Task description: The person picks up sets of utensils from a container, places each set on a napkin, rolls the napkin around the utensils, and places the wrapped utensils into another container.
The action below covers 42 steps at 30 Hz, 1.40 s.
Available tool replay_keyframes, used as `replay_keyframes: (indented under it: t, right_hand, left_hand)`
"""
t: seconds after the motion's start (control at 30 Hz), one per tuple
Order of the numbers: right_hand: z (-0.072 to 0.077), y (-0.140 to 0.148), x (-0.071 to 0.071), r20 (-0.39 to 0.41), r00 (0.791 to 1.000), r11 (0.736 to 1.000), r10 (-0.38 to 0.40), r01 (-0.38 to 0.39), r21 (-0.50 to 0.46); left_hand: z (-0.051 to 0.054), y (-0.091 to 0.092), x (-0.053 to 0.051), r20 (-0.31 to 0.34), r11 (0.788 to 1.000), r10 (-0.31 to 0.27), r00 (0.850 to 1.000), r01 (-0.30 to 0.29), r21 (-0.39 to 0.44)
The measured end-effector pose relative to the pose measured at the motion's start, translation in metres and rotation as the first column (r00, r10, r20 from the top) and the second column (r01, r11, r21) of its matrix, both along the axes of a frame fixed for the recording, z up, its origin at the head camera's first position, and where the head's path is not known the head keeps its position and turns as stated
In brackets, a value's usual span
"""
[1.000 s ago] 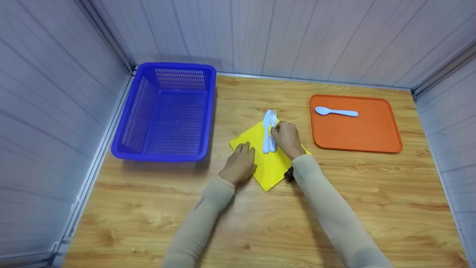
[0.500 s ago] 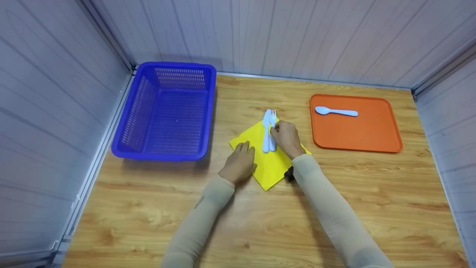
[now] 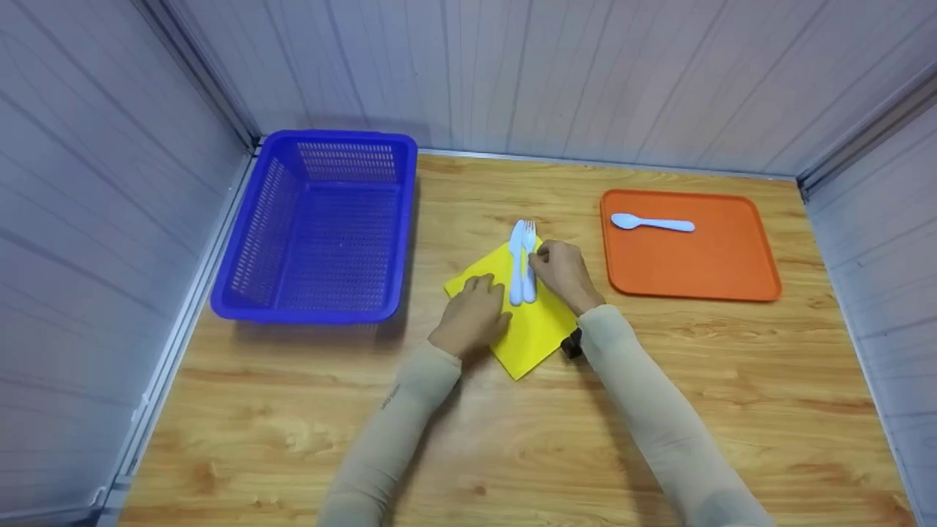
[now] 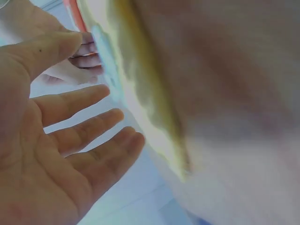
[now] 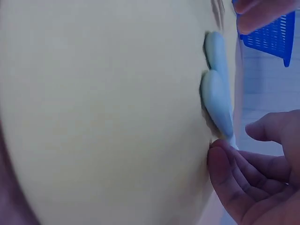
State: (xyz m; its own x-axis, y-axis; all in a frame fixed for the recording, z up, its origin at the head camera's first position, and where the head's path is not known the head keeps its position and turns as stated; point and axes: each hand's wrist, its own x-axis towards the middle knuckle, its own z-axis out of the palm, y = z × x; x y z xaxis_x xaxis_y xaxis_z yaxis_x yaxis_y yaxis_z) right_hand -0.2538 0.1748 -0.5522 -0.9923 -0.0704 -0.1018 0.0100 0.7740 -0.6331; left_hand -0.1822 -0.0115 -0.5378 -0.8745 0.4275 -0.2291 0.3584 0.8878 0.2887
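A yellow napkin [image 3: 539, 338], which looks folded, lies cornerwise on the table. On it, side by side, rest a pale blue knife [image 3: 517, 265] and a pale blue fork [image 3: 529, 282], both pointing away from me, their tips past the napkin's far edge. My left hand [image 3: 470, 315] rests at the napkin's left side with fingers spread and nothing held. My right hand [image 3: 564, 272] is beside the fork, its bent fingertips touching or nearly touching the handle. In the right wrist view the thumb [image 5: 262, 131] stands apart from the fork [image 5: 216, 98], so no pinch shows.
An orange tray [image 3: 703, 267] at the right carries a pale blue spoon [image 3: 653, 222]. At the left stands a blue slotted basket [image 3: 224, 293]. Pale panel walls [image 3: 483, 80] close in the table's back and sides. A small black object [image 3: 572, 344] shows beside my right wrist.
The head view has shifted slightly, so the table things appear a little lower and further left. My left hand has crept slightly right over the napkin. Knife and fork keep their places on it.
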Motion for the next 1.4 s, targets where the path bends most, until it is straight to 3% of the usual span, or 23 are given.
replay_keyframes:
  t: [0.2,0.4,0.67,0.83,0.97,1.27,1.4]
  right_hand:
    - [0.019,0.028,-0.007,-0.054,0.998,0.999,0.034,-0.031,0.043]
    - [0.031,0.072,-0.018,-0.141,0.989,0.993,0.045,-0.028,0.116]
    - [0.016,0.128,-0.033,-0.176,0.984,0.98,0.021,0.015,0.198]
    - [0.003,0.153,-0.035,-0.211,0.978,0.965,0.0,0.055,0.257]
    - [-0.003,0.168,-0.037,-0.228,0.973,0.952,-0.018,0.087,0.294]
    - [-0.007,0.174,-0.042,-0.183,0.983,0.912,-0.006,0.081,0.402]
    - [-0.008,0.173,-0.044,-0.192,0.981,0.91,-0.024,0.101,0.403]
  left_hand:
    - [0.011,0.033,-0.009,-0.107,0.994,-0.1,0.989,0.103,0.022]
    - [0.012,0.076,-0.021,-0.192,0.969,-0.234,0.953,0.245,0.036]
    - [0.0,0.125,-0.032,-0.183,0.915,-0.367,0.912,0.389,0.106]
    - [-0.01,0.145,-0.033,-0.219,0.885,-0.431,0.875,0.458,0.087]
    - [-0.016,0.158,-0.033,-0.213,0.873,-0.466,0.859,0.485,0.044]
    - [-0.019,0.162,-0.031,-0.138,0.869,-0.486,0.863,0.494,0.031]
    - [-0.02,0.161,-0.033,-0.113,0.875,-0.477,0.871,0.483,0.024]
